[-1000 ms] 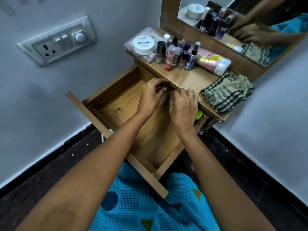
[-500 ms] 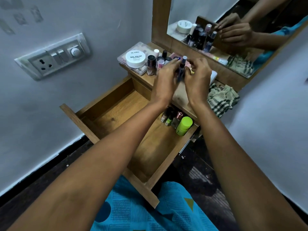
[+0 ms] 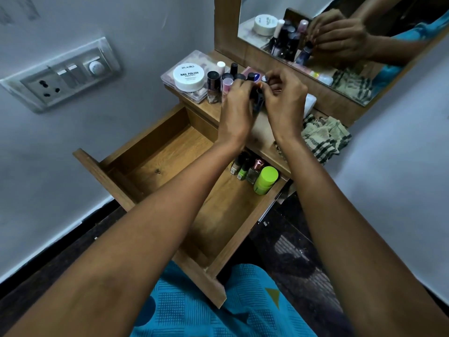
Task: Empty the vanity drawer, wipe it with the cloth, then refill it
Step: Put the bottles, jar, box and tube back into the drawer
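Both hands are working together in the upper centre of the frame, above the tabletop (image 3: 264,132). The left hand (image 3: 237,110) is curling its fingers round a small dark bottle (image 3: 258,103), and the right hand (image 3: 286,103) is pinching the same bottle near its top, so neither hand is spread wide. Just left of them, more small bottles are standing in a cluster beside a white tub (image 3: 189,77) that is sitting on a clear box (image 3: 167,77).

The drawer (image 3: 170,156) is standing pulled out in the middle of the frame, below the hands. A few little bottles (image 3: 245,167) and a green container (image 3: 266,180) are lying in its upper right corner, close under the tabletop edge. The striped cloth (image 3: 323,137) is lying crumpled on the right end of the tabletop, apart from both hands.
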`<state>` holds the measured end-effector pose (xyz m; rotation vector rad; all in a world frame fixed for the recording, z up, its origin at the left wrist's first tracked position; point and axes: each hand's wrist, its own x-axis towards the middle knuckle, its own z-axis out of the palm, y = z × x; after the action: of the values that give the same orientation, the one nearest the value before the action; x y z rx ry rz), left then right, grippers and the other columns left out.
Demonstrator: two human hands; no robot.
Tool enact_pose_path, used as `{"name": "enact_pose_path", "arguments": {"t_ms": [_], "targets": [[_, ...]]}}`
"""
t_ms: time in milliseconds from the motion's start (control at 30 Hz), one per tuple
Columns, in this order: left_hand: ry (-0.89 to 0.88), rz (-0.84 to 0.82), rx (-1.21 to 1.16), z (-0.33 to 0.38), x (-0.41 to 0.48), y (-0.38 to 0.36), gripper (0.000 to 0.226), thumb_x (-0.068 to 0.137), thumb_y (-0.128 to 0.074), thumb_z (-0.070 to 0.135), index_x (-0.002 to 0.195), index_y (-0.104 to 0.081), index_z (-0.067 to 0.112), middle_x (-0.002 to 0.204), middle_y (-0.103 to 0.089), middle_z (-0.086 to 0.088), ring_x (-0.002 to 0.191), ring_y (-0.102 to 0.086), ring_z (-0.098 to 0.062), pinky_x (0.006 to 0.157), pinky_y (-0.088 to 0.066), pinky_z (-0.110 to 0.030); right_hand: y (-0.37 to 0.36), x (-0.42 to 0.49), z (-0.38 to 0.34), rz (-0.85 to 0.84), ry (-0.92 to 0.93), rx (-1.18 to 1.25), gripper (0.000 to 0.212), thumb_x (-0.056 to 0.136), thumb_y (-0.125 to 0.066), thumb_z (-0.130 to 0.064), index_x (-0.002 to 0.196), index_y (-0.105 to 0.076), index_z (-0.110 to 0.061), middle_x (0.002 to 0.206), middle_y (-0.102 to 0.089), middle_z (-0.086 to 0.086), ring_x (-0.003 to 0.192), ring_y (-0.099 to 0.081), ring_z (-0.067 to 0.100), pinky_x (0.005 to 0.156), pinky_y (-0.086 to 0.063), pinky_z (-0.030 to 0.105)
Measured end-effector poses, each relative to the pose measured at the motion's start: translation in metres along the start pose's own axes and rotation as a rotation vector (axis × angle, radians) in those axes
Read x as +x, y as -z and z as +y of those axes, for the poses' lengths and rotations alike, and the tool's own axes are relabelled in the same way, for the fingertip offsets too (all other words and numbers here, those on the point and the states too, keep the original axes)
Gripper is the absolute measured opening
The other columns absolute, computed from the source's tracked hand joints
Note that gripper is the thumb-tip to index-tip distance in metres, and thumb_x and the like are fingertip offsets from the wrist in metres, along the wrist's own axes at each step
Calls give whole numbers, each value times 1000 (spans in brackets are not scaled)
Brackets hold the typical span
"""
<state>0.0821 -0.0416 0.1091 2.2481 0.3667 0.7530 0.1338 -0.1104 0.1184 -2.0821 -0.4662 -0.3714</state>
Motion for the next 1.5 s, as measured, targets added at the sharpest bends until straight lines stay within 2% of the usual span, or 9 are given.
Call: {"name": "enact_pose_path", "arguments": {"t_ms": [167, 267, 367, 567, 800, 1000, 1267, 1367, 1500], "targets": [[41, 27, -87, 2, -9, 9, 26, 82, -54, -9, 106, -62, -2, 108, -64, -16, 95, -56, -13, 76, -35, 5, 7, -10, -4, 8, -4, 36, 15, 83, -64, -8, 97, -64, -3, 93, -67, 10, 79, -62, 14, 70, -52, 18], [75, 40, -134, 3, -18, 18, 26, 83, -55, -9, 106, -64, 0, 108, -66, -13, 93, -58, -7, 77, -40, 4, 14, -22, -9, 7, -4, 52, 16, 82, -65, -10, 97, -65, -5, 92, -66, 8, 78, -62, 13, 68, -52, 16], [117, 40, -188, 5, -28, 28, 28, 83, -54, -11, 107, -63, 0, 110, -66, -12, 99, -63, -12, 81, -43, 0, 22, -36, -14, 2, -3, 76, 16, 82, -66, -10, 97, -64, -5, 91, -66, 6, 76, -60, 9, 66, -51, 11], [150, 5, -200, 3, -56, 42, 31, 79, -57, -13, 104, -66, 2, 100, -69, -6, 85, -60, -2, 71, -44, 3, 36, -73, -17, -12, -7, 85, 17, 80, -68, -8, 97, -65, -4, 87, -64, 2, 66, -54, 0, 61, -45, 2], [162, -137, -209, -12, -94, 39, 27, 78, -60, -10, 98, -69, 6, 95, -69, 0, 80, -61, 3, 70, -44, 2, 40, -117, -2, -85, -77, 60, 13, 79, -69, -7, 92, -66, -5, 82, -65, 4, 67, -58, 7, 64, -51, 16], [81, -322, -149, -24, -112, 23, 28, 79, -62, -7, 105, -66, 0, 106, -67, -13, 88, -57, -3, 73, -39, 6, 40, -144, 19, -167, -158, -18, 20, 81, -66, -9, 101, -65, -5, 83, -66, 2, 68, -58, 4, 67, -55, 19], [32, -511, -34, -32, -113, 3, 27, 81, -61, -4, 108, -65, 1, 113, -63, -13, 106, -59, -19, 94, -46, -22, 39, -160, 37, -208, -188, -103, 18, 83, -63, -8, 100, -63, -2, 92, -65, 11, 77, -61, 15, 72, -55, 28], [62, -528, -60, -34, -114, -2, 27, 81, -61, -6, 107, -65, 0, 112, -63, -14, 104, -60, -20, 91, -47, -20, 37, -162, 41, -218, -173, -154, 18, 84, -62, -7, 101, -63, -2, 95, -64, 12, 84, -61, 22, 77, -55, 38], [107, -549, -94, -37, -117, -6, 26, 81, -61, -7, 106, -64, -3, 111, -63, -16, 102, -61, -20, 88, -45, -14, 34, -166, 44, -226, -144, -237, 20, 84, -62, -7, 103, -62, -2, 99, -64, 13, 92, -60, 25, 82, -53, 39]]}}
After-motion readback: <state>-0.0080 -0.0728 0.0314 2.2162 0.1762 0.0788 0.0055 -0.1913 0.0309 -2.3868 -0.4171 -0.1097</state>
